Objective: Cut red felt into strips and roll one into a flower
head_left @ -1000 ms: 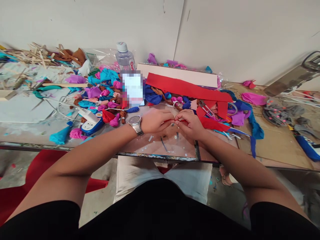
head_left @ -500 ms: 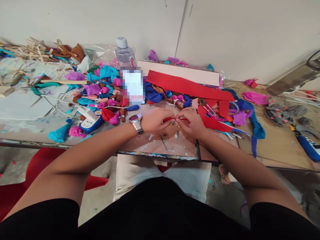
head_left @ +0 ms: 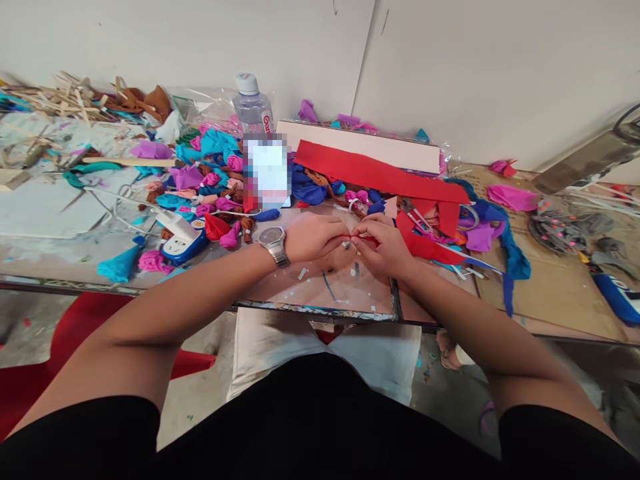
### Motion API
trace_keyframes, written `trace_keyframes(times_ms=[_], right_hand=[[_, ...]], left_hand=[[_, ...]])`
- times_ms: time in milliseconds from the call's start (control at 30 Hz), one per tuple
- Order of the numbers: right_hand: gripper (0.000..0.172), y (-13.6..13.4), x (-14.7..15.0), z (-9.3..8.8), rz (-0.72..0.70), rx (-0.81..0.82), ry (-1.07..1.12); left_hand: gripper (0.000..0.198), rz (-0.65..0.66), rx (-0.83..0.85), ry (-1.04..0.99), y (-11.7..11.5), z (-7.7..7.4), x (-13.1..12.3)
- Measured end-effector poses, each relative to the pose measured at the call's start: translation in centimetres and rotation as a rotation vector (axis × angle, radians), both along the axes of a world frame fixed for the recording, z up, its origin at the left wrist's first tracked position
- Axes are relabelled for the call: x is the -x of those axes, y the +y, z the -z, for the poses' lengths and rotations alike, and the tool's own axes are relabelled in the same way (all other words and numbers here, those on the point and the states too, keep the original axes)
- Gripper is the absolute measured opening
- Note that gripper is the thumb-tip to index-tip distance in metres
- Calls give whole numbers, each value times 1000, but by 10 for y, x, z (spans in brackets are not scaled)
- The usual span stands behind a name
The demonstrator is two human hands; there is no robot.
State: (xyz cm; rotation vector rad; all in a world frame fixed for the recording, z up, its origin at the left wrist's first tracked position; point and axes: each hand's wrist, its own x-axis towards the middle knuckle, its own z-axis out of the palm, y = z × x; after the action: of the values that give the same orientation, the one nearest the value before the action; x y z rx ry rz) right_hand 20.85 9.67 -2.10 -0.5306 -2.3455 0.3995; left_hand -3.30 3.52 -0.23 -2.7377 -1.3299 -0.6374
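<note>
My left hand (head_left: 315,239), below a wristwatch (head_left: 273,241), pinches a small red piece of cloth (head_left: 369,240), or possibly crepe paper. Opposite it, my right hand (head_left: 381,247) grips the same piece with thumb and fingertips. The fingertips of both hands nearly meet just over the table, and most of the piece is hidden by them. Behind the hands stretches a long red strip (head_left: 375,168) of similar material. Right of my right hand lie scissors (head_left: 416,212) among red and pink scraps (head_left: 435,248).
A blurred phone (head_left: 267,167) leans before a water bottle (head_left: 253,107). Small tied bundles (head_left: 230,225) in many colours crowd the left, near a power strip (head_left: 185,247). Wooden sticks (head_left: 65,97) lie far left. Cardboard (head_left: 540,287) covers the right side.
My left wrist has turned slightly, so the watch face shows differently, and the left fingers lie flatter together. Both hands still hold the red piece at the same spot.
</note>
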Motion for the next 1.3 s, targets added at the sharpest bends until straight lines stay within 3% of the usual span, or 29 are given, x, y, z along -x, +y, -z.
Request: trace_keyframes(times_ms=[533, 733, 933, 1300], right_hand=[[17, -1, 1, -3, 9, 22, -27], [12, -1, 1, -8, 0, 26, 5], [12, 1, 0, -5, 5, 37, 4], [14, 0, 0, -7, -4, 55, -8]], left_hand=[[34, -51, 222, -45, -6, -15, -3], [25, 85, 564, -241, -2, -18, 1], [31, 129, 886, -420, 1, -19, 2], [36, 186, 999, -504, 5, -14, 5]])
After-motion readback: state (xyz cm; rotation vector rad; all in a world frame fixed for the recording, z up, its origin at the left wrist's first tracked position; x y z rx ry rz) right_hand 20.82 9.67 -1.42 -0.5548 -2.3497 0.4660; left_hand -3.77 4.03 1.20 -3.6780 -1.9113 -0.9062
